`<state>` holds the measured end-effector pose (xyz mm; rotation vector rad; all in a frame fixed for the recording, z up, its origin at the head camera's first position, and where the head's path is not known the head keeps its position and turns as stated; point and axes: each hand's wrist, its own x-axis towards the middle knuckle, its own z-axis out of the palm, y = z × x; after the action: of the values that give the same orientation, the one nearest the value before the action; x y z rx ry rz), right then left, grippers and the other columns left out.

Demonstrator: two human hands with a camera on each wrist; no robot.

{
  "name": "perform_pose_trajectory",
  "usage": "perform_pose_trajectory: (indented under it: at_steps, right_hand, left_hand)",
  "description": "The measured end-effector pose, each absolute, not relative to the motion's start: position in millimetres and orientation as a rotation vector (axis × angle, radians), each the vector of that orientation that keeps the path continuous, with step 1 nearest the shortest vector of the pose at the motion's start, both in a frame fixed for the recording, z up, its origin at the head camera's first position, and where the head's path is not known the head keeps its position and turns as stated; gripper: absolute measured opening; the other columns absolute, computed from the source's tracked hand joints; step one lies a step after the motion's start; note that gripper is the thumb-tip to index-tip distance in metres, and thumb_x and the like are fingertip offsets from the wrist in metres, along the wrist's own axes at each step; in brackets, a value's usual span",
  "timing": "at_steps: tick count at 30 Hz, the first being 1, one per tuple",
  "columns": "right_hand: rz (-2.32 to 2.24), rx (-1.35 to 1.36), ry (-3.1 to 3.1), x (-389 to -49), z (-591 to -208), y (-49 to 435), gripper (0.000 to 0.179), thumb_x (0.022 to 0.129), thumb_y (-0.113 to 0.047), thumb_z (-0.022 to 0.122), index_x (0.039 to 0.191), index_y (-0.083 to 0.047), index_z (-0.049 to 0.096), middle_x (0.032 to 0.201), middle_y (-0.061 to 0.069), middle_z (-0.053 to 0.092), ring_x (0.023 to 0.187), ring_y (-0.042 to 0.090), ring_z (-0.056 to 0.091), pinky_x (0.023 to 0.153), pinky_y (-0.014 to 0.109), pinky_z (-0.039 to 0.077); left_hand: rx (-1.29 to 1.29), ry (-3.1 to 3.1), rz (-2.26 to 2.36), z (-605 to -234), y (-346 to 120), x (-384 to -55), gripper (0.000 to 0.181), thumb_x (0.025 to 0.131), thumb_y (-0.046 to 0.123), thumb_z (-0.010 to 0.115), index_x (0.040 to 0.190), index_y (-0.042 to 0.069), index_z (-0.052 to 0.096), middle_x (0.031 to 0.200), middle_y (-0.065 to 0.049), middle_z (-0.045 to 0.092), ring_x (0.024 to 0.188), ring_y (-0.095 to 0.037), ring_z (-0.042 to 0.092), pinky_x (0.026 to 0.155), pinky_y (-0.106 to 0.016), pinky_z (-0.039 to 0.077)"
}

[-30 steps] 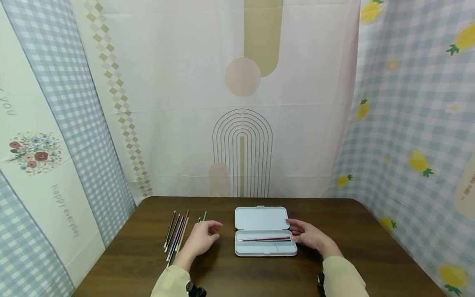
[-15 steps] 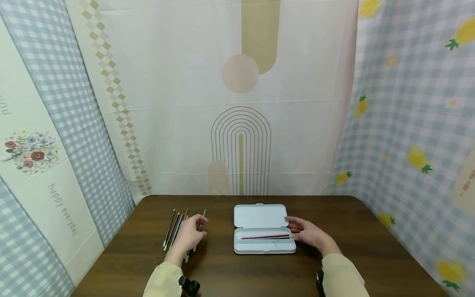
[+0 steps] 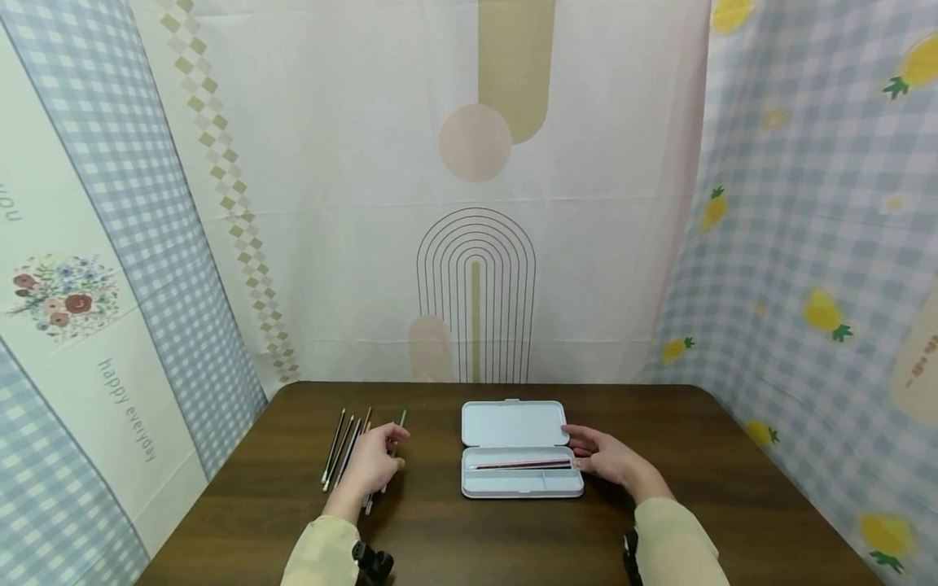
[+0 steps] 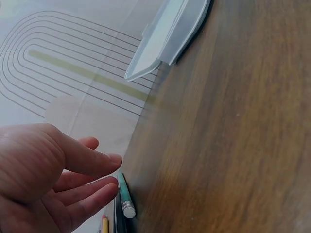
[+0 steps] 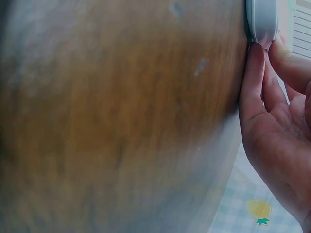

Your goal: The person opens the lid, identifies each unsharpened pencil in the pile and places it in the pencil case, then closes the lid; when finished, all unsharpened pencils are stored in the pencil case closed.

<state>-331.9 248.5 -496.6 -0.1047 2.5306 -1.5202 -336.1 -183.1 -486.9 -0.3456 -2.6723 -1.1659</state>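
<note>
My left hand [image 3: 374, 461] hovers over the right part of a row of loose pencils, fingers relaxed and a gap between thumb and fingers. Right at its fingertips in the left wrist view lies a green pencil [image 4: 125, 195] with a white eraser; its far end [image 3: 404, 417] shows past the hand in the head view. Other pencils [image 3: 338, 448] lie to the left, partly covered by the hand. A white pencil case [image 3: 506, 485] lies open with a few slim pencils [image 3: 522, 465] in its upper compartment. My right hand [image 3: 614, 460] pinches its right end between thumb and fingers.
Brown wooden table [image 3: 469, 545] under everything, its back edge meeting a pale patterned cloth [image 3: 352, 285]. Checked cloths hang at the left [image 3: 139, 163] and right [image 3: 799, 244]. The case's raised lid [image 3: 513, 423] leans back toward the cloth.
My left hand has moved left, from the gap beside the case to over the pencils, and settled near the green one. The right hand has kept its hold on the case.
</note>
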Motion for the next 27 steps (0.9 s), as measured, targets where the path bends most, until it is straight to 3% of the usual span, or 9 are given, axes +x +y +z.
perform_pose_trajectory:
  at_steps: [10,19,27]
  right_hand:
    - [-1.506,-0.125,2.544,-333.4,-498.2,249.9,0.06,0.099,0.002,0.069,0.156,-0.006,0.053,0.154,0.029,0.052,0.145,0.046,0.046,0.117,0.063,0.037]
    - [-1.506,-0.122,2.526,-332.9,-498.5,251.6,0.062,0.099,0.002,0.069,0.158,-0.005,0.051,0.156,0.029,0.05,0.145,0.047,0.046,0.117,0.061,0.038]
    - [-1.521,-0.114,2.52,-334.6,-499.9,251.6,0.062,0.098,0.004,0.069,0.157,-0.005,0.051,0.155,0.029,0.051,0.145,0.047,0.046,0.117,0.061,0.039]
  left_hand:
    - [-0.352,-2.683,-1.177,-488.6,-185.6,-336.9,0.047,0.076,-0.022,0.064,0.116,0.002,0.075,0.114,-0.017,0.073,0.104,-0.034,0.067,0.081,-0.046,0.054]
    - [-0.351,-2.689,-1.16,-492.2,-185.5,-337.2,0.046,0.075,-0.02,0.072,0.115,0.002,0.076,0.108,-0.018,0.072,0.105,-0.036,0.067,0.081,-0.048,0.056]
    - [-0.36,-2.725,-1.133,-496.5,-183.6,-340.5,0.053,0.072,-0.023,0.069,0.116,0.004,0.076,0.109,-0.016,0.071,0.106,-0.036,0.067,0.077,-0.044,0.055]
